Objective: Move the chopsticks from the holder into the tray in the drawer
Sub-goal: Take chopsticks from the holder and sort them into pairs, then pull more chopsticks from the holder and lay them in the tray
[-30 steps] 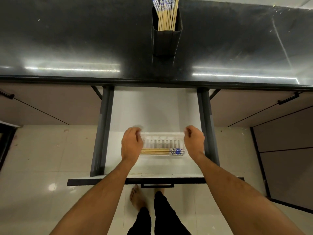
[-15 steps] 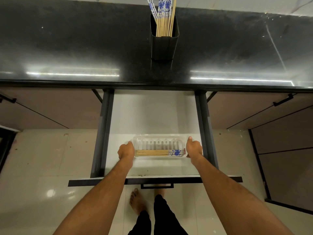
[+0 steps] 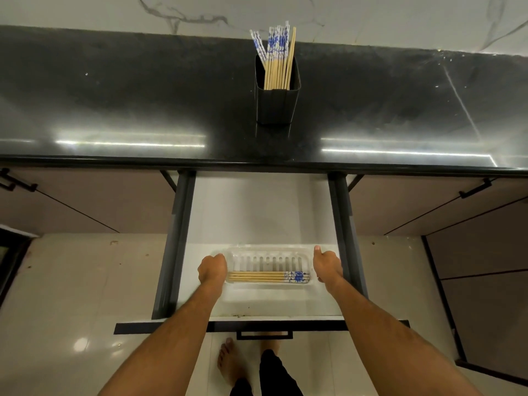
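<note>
A clear slotted plastic tray (image 3: 265,260) lies in the open white drawer (image 3: 257,212). Several wooden chopsticks with blue-patterned ends (image 3: 268,276) lie along the tray's near side. My left hand (image 3: 213,270) grips the tray's left end and my right hand (image 3: 327,265) grips its right end. On the black countertop stands a dark square holder (image 3: 277,101) with several more chopsticks (image 3: 275,61) upright in it.
Dark drawer rails (image 3: 174,247) run down both sides of the drawer, and its front panel with a handle (image 3: 264,334) is nearest me. Closed cabinet doors flank it. My bare feet stand on the pale tiled floor (image 3: 85,295) below.
Both hands dropped from above the tray onto its two ends and closed on them. The view tilted up, showing more of the holder and the wall.
</note>
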The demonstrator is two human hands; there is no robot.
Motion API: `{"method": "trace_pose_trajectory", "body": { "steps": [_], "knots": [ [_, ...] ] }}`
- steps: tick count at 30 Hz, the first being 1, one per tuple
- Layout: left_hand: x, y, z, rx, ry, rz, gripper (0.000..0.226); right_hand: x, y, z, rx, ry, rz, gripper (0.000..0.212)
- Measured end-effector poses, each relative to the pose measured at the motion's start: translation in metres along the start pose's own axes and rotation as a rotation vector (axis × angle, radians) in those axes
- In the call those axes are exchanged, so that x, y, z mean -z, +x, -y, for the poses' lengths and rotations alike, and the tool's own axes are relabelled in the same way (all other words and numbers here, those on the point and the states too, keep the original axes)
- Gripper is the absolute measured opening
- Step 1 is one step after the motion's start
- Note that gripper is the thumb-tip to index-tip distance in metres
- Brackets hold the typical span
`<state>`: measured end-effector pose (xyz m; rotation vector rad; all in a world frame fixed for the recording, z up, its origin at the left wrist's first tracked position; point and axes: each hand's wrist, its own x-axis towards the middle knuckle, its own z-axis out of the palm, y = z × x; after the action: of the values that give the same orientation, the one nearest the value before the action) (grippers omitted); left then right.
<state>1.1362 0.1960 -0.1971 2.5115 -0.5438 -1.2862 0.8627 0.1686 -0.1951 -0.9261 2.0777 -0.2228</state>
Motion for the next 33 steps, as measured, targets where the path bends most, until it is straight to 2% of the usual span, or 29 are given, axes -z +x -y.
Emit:
{"method": "trace_pose_trajectory", "body": {
  "steps": [4, 7, 11, 15, 17, 20, 24, 28, 33],
  "knots": [
    [0.011, -0.011, -0.028, -0.154, 0.065, -0.075, 0.034, 0.021, -0.006, 0.025, 0.217, -0.064, -0.061, 0.049],
    [0.017, -0.020, -0.057, -0.397, 0.121, -0.152, 0.035, 0.039, -0.008, 0.054, 0.398, -0.130, -0.080, 0.052],
    [0.029, -0.042, -0.112, -0.739, 0.242, -0.263, 0.031, 0.067, -0.009, 0.107, 0.657, -0.319, -0.204, 0.037],
    [0.045, -0.072, -0.173, -0.977, 0.288, -0.342, 0.029, 0.096, -0.014, 0.164, 0.870, -0.381, -0.355, 0.036],
    [0.054, -0.085, -0.203, -1.064, 0.307, -0.392, 0.033, 0.111, -0.019, 0.191, 0.915, -0.386, -0.366, 0.040],
    [0.065, -0.100, -0.246, -1.129, 0.281, -0.458, 0.036, 0.132, -0.028, 0.229, 0.941, -0.361, -0.374, 0.043],
    [0.076, -0.112, -0.295, -1.196, 0.238, -0.518, 0.030, 0.153, -0.034, 0.275, 1.011, -0.331, -0.434, 0.036],
    [0.083, -0.113, -0.333, -1.192, 0.183, -0.490, 0.030, 0.161, -0.030, 0.315, 1.053, -0.338, -0.446, 0.029],
    [0.083, -0.096, -0.366, -1.159, 0.169, -0.425, 0.025, 0.151, -0.010, 0.358, 1.025, -0.329, -0.379, 0.018]
  ]
}}
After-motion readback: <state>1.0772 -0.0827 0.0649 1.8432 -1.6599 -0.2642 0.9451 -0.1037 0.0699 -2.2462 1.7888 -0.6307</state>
